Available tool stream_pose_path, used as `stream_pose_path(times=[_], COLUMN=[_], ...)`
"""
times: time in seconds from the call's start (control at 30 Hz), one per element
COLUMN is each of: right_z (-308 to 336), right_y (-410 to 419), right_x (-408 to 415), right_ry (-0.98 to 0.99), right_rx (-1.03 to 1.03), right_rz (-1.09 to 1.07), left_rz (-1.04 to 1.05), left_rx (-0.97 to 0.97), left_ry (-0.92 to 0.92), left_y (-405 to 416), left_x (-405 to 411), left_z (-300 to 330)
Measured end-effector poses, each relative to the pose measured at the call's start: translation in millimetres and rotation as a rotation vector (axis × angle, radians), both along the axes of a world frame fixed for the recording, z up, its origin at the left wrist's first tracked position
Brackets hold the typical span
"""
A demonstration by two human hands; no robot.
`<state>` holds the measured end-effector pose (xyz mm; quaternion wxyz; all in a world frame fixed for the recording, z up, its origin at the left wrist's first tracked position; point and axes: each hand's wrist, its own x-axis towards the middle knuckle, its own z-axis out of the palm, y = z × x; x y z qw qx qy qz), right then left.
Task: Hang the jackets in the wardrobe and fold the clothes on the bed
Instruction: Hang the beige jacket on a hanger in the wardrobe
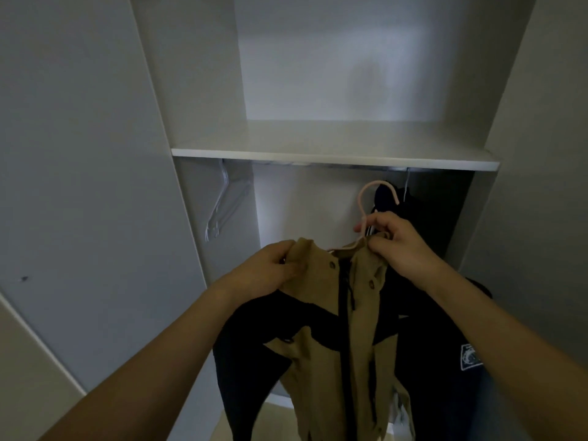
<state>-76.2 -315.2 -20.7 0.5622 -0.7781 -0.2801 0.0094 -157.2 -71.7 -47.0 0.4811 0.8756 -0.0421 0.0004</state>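
- Where the frame begins on the left, a grey wardrobe door (79,186) stands swung open, with a small dark mark low on its face.
- Just inside the wardrobe's left wall, a few bare clear hangers (222,205) hang from the rail (318,165), which runs directly under the white shelf (334,157).
- Left hand (270,270): its fingers are curled around the left collar and shoulder edge of the tan and black jacket (337,345), gripping the cloth there.
- That jacket is held up in front of the open wardrobe, below the shelf; its tan front panel with a dark zip hangs down the middle, and black panels spread out to either side. It is off the rail.
- A pink hanger (366,198) rises out of the jacket's collar, its hook standing free in the air beneath the rail and touching nothing above it.
- Right hand (397,243): thumb and fingers pinch the right side of the collar together with the neck of the pink hanger.
- Behind and to the right of that hand, a dark jacket (439,329) already hangs from the rail on its own hanger, with a pale patch (471,358) showing low on its right side.
- At the far right stands the wardrobe's grey side wall (541,186).
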Motion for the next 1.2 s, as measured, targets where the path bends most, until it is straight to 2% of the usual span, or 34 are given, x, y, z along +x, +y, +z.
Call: stream_pose_path(times=[0.07, 0.13, 0.2, 0.27, 0.33, 0.43, 0.5, 0.67, 0.8, 0.87, 0.97, 1.1, 1.17, 1.2], right_z=[0, 2, 3, -2, -9, -14, -17, -36, -41, -44, -41, -35, -33, -33], right_y=[8, 13, 15, 20, 25, 23, 19, 54, 97, 106, 115, 143, 157, 160], right_x=[1, 2, 2, 3, 9, 28, 37, 23, 18, 19, 15, 6, -1, -2], right_ry=[0.01, 0.003, 0.026, 0.014, -0.064, -0.143, -0.049, 0.322, 0.406, 0.43, 0.359, 0.131, 0.049, 0.034], right_rx=[0.0, 0.004, 0.072, 0.082, -0.051, -0.403, -0.499, -0.149, -0.194, -0.2, -0.223, -0.23, -0.215, -0.202], right_rz=[-0.004, -0.02, -0.021, 0.013, 0.061, 0.144, 0.175, 0.083, -0.021, 0.021, 0.148, 0.134, 0.077, 0.042], left_rz=[0.054, 0.08, 0.075, 0.089, 0.136, 0.235, 0.282, 0.212, 0.295, 0.349, 0.467, 0.535, 0.515, 0.504], left_rx=[0.057, 0.101, 0.138, 0.142, 0.125, 0.102, 0.096, 0.135, 0.376, 0.442, 0.438, 0.575, 0.476, 0.366], left_ry=[-0.198, -0.31, -0.279, -0.168, -0.143, -0.192, -0.192, -0.101, -0.185, -0.204, -0.239, -0.337, -0.337, -0.272], left_y=[-6, -9, -7, -5, -6, -5, -1, 9, 16, 22, 37, 56, 70, 80], left_x=[-5, -12, -16, -19, -23, -32, -37, -51, -48, -51, -66, -89, -99, -103], left_z=[-5, -5, -3, -2, -4, -5, -4, 5, 6, 2, 3, 1, -3, -5])
